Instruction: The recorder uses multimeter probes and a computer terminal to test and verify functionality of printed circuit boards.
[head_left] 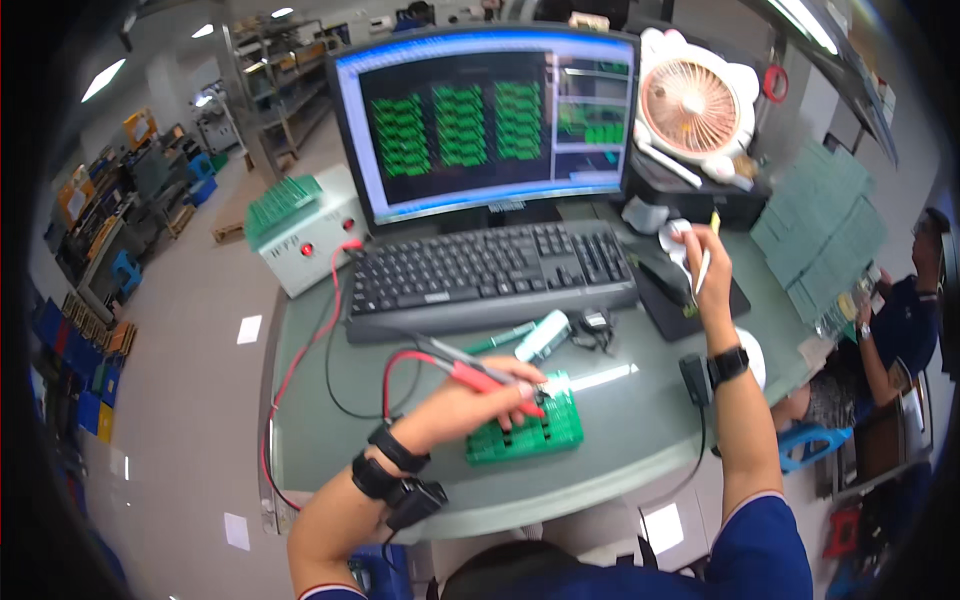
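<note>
Apparently, the left hand [475, 402] is closed around a red probe [478, 377], and a grey probe [452, 352] lies along it, seemingly in the same grip. Both are held slanted, perhaps because so their points can reach down to the small parts of the green board [562, 428]. This board is flat on the worktop [625, 440], close to its front edge and partly under the left hand; I suppose it is placed there for easy reach and for looking straight down. The red tip is above the board, but I cannot tell if it touches.

The right hand [708, 268] is raised near the mouse [664, 276], its fingers closed on a thin white stick [703, 272]. What kind of tool it is, I cannot tell.

Behind, the keyboard [490, 265] stands before the monitor [460, 125], which shows green patterns, probably so that the person can look up at them. A red lead [334, 310] is plugged into the grey box [318, 238] at the left, loose enough, it seems, to leave the probe free.
</note>
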